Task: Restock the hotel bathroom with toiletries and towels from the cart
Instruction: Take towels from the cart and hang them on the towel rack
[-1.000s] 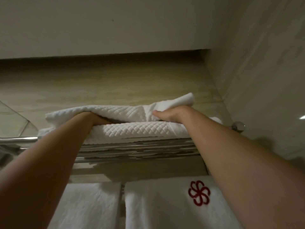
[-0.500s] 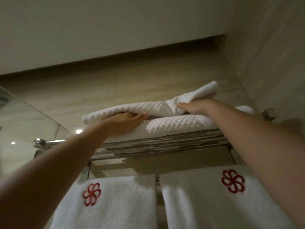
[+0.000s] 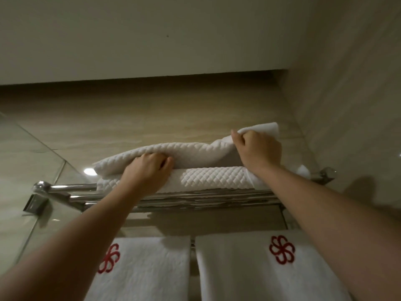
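A quilted white towel (image 3: 186, 152) lies on top of a second folded towel (image 3: 217, 178) on the chrome rack (image 3: 195, 199), high on the far wall. The left hand (image 3: 147, 170) is curled closed on the top towel's near edge, left of centre. The right hand (image 3: 258, 149) is fisted around that towel's right end, which stands bunched and lifted above the stack.

The step looks like squaring the top towel on the pile. To do it well, draw the right end out to the right until the bunch flattens, lay it down level with the towel below, and hold the left side steady so the stack does not slide towards the glass panel (image 3: 26, 170). Then smooth the near fold flush. Two crested towels (image 3: 260, 276) hang below, already placed.
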A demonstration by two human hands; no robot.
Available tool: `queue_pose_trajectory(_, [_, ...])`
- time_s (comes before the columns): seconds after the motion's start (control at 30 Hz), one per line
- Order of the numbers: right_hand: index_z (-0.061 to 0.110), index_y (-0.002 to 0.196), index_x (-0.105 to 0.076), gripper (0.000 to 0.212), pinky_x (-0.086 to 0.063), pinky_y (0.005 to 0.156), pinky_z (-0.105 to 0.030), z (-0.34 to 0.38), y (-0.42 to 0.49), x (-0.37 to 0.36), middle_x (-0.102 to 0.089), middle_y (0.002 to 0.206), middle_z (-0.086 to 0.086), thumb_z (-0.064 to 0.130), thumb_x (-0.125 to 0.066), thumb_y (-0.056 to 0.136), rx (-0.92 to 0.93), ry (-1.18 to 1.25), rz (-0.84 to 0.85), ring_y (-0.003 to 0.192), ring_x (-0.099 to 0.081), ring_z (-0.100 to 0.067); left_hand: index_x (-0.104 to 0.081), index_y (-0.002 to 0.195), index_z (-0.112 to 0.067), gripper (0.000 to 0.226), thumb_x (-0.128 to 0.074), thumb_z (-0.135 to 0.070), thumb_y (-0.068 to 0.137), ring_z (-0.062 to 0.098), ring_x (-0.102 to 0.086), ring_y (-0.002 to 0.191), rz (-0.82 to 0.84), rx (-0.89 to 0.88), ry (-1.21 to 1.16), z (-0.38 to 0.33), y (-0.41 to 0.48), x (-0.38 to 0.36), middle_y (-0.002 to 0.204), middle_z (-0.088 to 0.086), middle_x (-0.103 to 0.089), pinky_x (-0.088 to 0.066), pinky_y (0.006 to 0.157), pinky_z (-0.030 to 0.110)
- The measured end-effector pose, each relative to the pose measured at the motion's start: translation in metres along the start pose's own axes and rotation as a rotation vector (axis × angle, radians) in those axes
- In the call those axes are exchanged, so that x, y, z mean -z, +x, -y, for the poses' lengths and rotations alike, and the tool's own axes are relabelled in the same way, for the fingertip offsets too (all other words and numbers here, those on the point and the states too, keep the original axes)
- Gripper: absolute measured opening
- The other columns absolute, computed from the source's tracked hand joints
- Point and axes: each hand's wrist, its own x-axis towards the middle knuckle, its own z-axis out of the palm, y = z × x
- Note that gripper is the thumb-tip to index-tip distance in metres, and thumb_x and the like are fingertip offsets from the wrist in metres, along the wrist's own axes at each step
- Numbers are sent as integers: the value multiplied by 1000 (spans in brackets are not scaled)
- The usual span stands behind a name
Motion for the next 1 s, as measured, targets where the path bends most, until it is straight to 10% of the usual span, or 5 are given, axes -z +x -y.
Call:
queue_pose_trajectory(0.2, [16, 60, -57, 29, -32, 59, -27, -18, -12, 5, -57, 57, -1, 36, -73, 74, 573, -130, -273, 54, -50, -19, -69, 87, -15, 36, -39, -33, 95, 23, -59, 77, 88, 34, 10, 5, 10, -3, 89, 8, -68, -47, 69, 33])
queue_pose_trajectory(0.4, [24, 129, -48, 58, -36, 92, -35, -25, -15, 13, -53, 129, 2, 61, -45, 84, 501, 17, 202, 114, -50, -20, -67, 81, -17, 36, -39, -34, 96, 9, -52, 56, 51, -48, 25, 5, 1, 3, 63, -6, -56, -40, 49, 24])
queue_pose_trajectory(0.57, [23, 67, -47, 41, -24, 51, -24, -27, -19, 16, -48, 61, 7, 54, -40, 92, 433, -16, 211, 57, -45, -12, -68, 85, -23, 53, -34, -64, 83, 8, -56, 59, 125, -158, -33, 5, -1, 8, 68, -7, -62, -43, 49, 21])
queue_pose_trajectory(0.77, [18, 61, -50, 43, -23, 50, -18, -28, -33, 6, -52, 57, 3, 47, -40, 90, 431, -10, -178, 52, -45, -14, -63, 109, -28, 100, -25, -97, 48, 8, -59, 85, 212, -229, 75, 8, -6, 8, 100, -10, -65, -51, 74, 24])
queue_pose_trajectory(1.0, [12, 73, -61, 34, -39, 56, -29, -33, -43, -3, -62, 68, -3, 36, -46, 92, 501, -47, -355, 64, -55, -21, -61, 114, -25, 97, -22, -90, 53, 10, -60, 96, 239, -200, 90, 4, -9, 10, 111, -6, -65, -50, 85, 28])
